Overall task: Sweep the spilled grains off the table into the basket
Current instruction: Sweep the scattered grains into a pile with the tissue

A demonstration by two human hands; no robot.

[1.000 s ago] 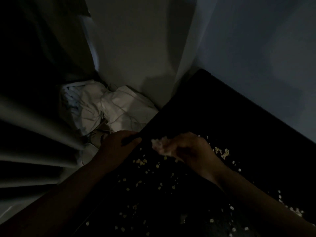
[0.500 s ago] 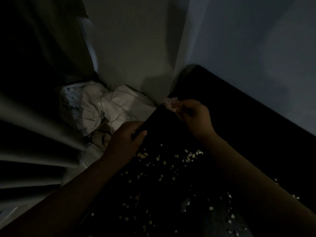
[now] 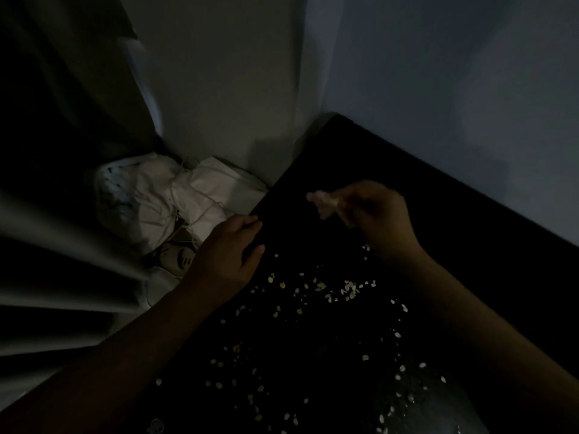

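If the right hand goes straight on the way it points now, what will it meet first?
Probably nothing on the table: the right hand, holding a pale wad, points at its left edge, just past the left hand. Beyond lie white bags; depth is unclear.

Both arms are bare from the wrist back to the picture's lower edge. The left forearm [image 3: 125, 355], crossing the left edge of the black table [image 3: 470, 233], is long and broadens steadily towards the elbow. The left hand [image 3: 230, 249], at that same edge, shows rounded knuckles and a short, blunt thumb. The right forearm [image 3: 501, 355], over the table's near right part, looks thicker and narrows to a slim wrist behind the right hand [image 3: 383, 214] — dim light hides nails and finer marks
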